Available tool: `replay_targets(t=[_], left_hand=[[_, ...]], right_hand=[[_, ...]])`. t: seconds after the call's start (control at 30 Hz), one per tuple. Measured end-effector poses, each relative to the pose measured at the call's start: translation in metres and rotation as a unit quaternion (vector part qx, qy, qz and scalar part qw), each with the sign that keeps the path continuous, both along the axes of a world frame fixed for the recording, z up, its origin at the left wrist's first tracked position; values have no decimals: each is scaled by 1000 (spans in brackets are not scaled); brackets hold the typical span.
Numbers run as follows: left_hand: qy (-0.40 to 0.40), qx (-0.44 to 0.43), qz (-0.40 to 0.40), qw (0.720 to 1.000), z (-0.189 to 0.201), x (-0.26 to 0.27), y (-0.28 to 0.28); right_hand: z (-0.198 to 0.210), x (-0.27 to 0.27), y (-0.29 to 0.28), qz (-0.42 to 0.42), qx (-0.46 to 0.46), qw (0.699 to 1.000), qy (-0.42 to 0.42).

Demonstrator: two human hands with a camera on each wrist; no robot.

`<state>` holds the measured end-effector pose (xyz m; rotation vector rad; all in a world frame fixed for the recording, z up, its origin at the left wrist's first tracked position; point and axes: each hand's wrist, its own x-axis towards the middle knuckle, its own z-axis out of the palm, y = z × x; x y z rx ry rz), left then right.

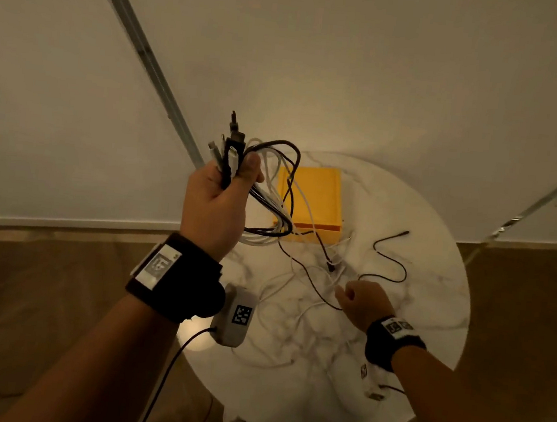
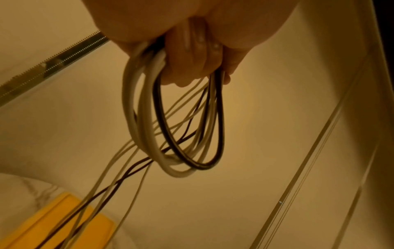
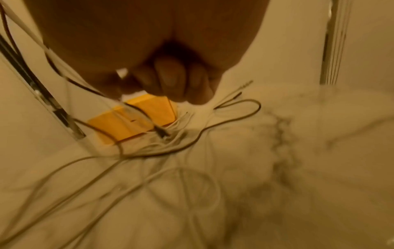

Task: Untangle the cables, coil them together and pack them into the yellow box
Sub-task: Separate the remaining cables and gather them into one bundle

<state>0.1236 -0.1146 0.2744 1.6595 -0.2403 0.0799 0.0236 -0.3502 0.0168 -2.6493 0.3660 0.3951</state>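
Two hands work above a round marble table [image 1: 424, 378]. Nearest, the right hand [image 1: 365, 302] hangs low over the tabletop, fingers [image 3: 170, 79] curled into a loose fist; whether they pinch a strand, I cannot tell. Loose cables [image 1: 301, 281], white and black, sprawl over the marble around it. A white adapter [image 1: 234, 315] lies at the table's near-left edge. Higher up, the left hand [image 1: 216, 205] grips a bundle of looped cables [image 1: 272, 190], fingers [image 2: 192, 55] closed round it, plug ends sticking up above the fist, strands trailing down to the table. Beyond stands the yellow box [image 1: 319, 197], some cables draped across it.
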Motion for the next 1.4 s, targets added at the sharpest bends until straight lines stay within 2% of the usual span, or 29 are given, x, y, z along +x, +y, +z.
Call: replay_targets(t=[0.1, 0.17, 0.3, 0.37, 0.53, 0.6, 0.67, 0.77, 0.9, 1.03, 1.1, 1.13, 1.2, 1.27, 1.33, 1.4], left_hand=[[7, -44, 10, 999, 17, 5, 0], [2, -78, 10, 997, 27, 9, -3], [-25, -54, 34, 998, 33, 19, -8], [-49, -23, 52, 997, 30, 27, -8], [-55, 60, 88, 993, 14, 39, -13], [-48, 135, 67, 987, 4, 41, -15], [-32, 237, 41, 970, -3, 42, -12], [3, 320, 43, 947, -10, 41, -3], [31, 292, 105, 950, -18, 39, 13], [63, 300, 117, 945, -18, 35, 27], [82, 260, 109, 956, -21, 34, 34], [103, 200, 105, 969, -22, 31, 36], [171, 35, 80, 981, -19, 21, 34], [247, -107, 6, 963, -7, 4, 26], [293, -167, -88, 937, 5, -15, 15], [309, -195, -159, 917, 13, -33, 6]], right_hand=[[-16, -19, 8, 25, -29, 998, 43], [-34, -27, 6, 10, -34, 996, 82], [-40, -22, 11, 10, 67, 991, 111], [-23, -21, 17, 37, 111, 987, 114], [77, -34, 3, 133, 179, 967, 125], [125, -37, -6, 191, 208, 948, 144], [171, -38, -13, 203, 308, 918, 145], [231, -42, -26, 145, 487, 857, 84], [285, -46, -32, 35, 629, 777, -18], [321, -50, -21, -27, 631, 769, -98], [335, -52, -9, -32, 632, 762, -137], [341, -52, -2, -21, 621, 767, -160], [351, -48, 15, 25, 561, 801, -207], [354, -42, 34, 79, 498, 833, -227], [347, -34, 52, 130, 455, 858, -200], [333, -30, 68, 174, 412, 885, -129]])
